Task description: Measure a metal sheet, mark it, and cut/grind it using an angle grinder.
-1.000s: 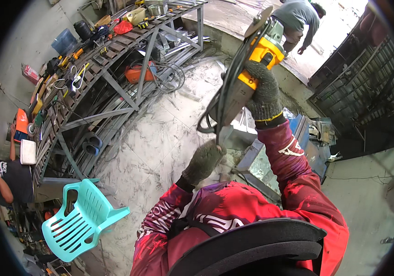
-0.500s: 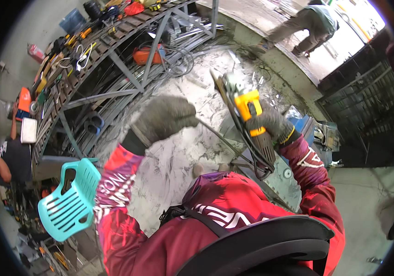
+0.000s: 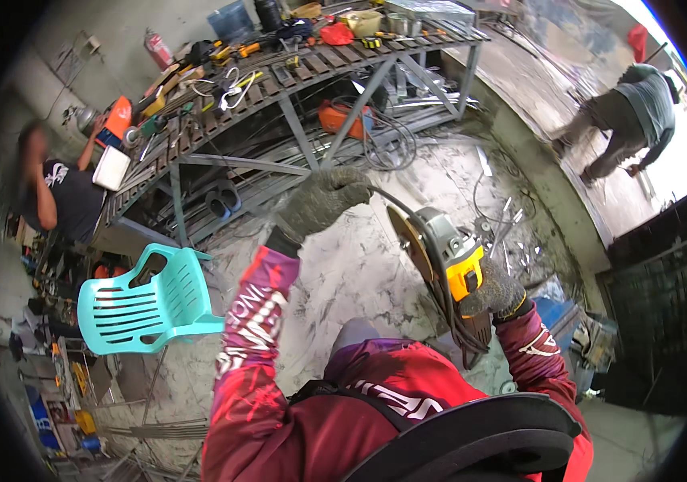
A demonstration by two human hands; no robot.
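Observation:
In my gloved right hand is a yellow, black and grey angle grinder, gripped round its body. A cutting disc sits at its far end, facing left. My left hand, in a dark grey work glove, is closed on the black power cord. From there the cord runs past the grinder's head and down along its side, bunching in loops near the rear of the tool. The fingertips of the left hand are partly hidden.
A slatted metal workbench with tools crosses the far side. Metal bars lie beneath it beside an orange machine. A turquoise plastic chair stands at left. One person is at far left, another bends over at far right.
The view has turned, so the bench and chair sit farther right. My left hand has drawn the cord up along the grinder's head; before, it stretched toward the tool's rear.

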